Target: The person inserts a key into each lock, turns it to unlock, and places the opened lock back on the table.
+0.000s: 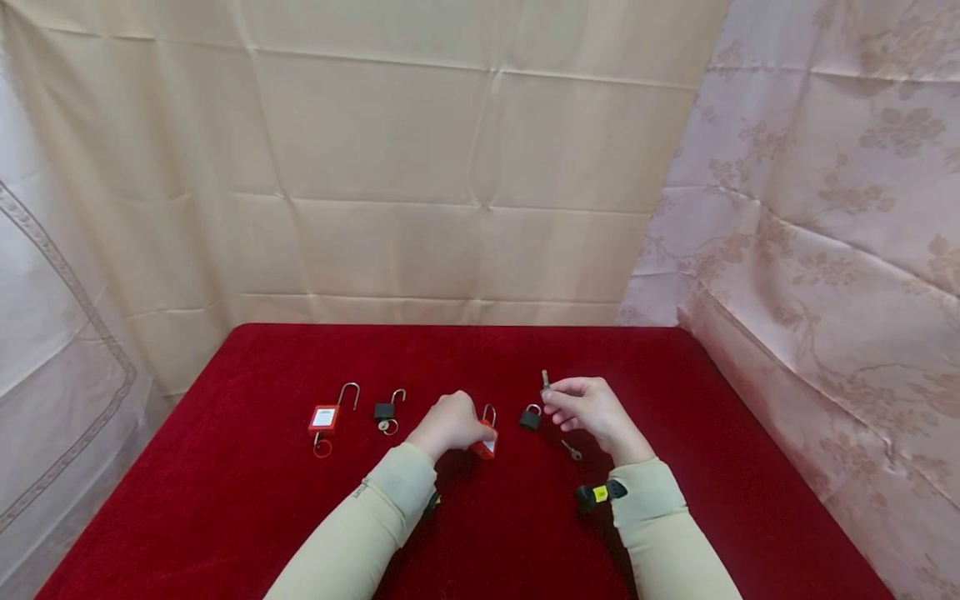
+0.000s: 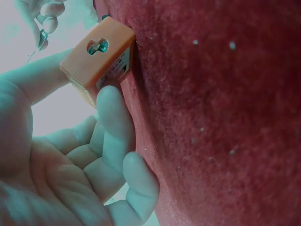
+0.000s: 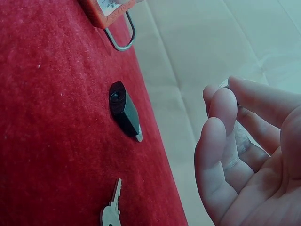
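Observation:
My left hand [image 1: 452, 423] grips a red padlock [image 1: 486, 446] between thumb and fingers, just above the red cloth. Its keyhole end faces the left wrist view, where the padlock [image 2: 99, 56] looks orange. The looped metal shackle [image 3: 123, 42] shows in the right wrist view. Raised to the right, my right hand [image 1: 592, 410] pinches a small key [image 1: 545, 380], which points up in the head view. Fingertips mostly cover that key in the right wrist view. Between the hands lies a small black padlock [image 1: 529, 419], its keyhole visible on the black body [image 3: 124, 108]. A loose key [image 1: 572, 451] lies below my right hand.
On the left of the red-covered table [image 1: 225, 500], a red padlock [image 1: 324, 418] with its shackle raised has a key and red ring. Beside it lies a black padlock [image 1: 385, 412], shackle raised, with a key on a ring. Cloth curtains [image 1: 450, 150] hang behind.

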### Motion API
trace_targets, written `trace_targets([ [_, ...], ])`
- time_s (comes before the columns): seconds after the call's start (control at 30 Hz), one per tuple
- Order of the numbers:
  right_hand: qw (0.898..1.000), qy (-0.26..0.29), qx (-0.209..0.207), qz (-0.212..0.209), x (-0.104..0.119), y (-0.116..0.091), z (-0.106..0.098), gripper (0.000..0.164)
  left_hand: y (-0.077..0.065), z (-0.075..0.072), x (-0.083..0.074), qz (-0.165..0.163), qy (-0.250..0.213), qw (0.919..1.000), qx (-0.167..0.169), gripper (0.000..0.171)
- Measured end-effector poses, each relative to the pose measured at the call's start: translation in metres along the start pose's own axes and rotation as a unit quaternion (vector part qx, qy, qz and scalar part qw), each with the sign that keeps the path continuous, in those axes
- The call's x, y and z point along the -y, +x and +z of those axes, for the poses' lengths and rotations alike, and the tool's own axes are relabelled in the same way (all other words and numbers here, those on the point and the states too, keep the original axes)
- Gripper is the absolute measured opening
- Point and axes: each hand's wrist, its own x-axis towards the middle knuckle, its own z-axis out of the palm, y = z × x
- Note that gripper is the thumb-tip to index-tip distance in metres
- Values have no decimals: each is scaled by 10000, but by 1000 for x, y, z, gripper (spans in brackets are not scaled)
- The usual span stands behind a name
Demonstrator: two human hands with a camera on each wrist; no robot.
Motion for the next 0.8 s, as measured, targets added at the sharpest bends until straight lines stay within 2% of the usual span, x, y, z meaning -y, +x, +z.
trace_targets([
  [0.4, 10000, -11, -40, -12, -1, -1, 0, 33, 0, 1, 5, 67, -496, 9987, 42, 27],
  [0.6, 9999, 53, 30, -88, 1, 0, 2, 34, 4, -3, 12, 226, -825, 9962, -183, 23],
  [0.8, 9995, 98, 121, -273, 6, -2, 3, 31, 1, -13, 14, 389, -1245, 9903, -483, 15],
])
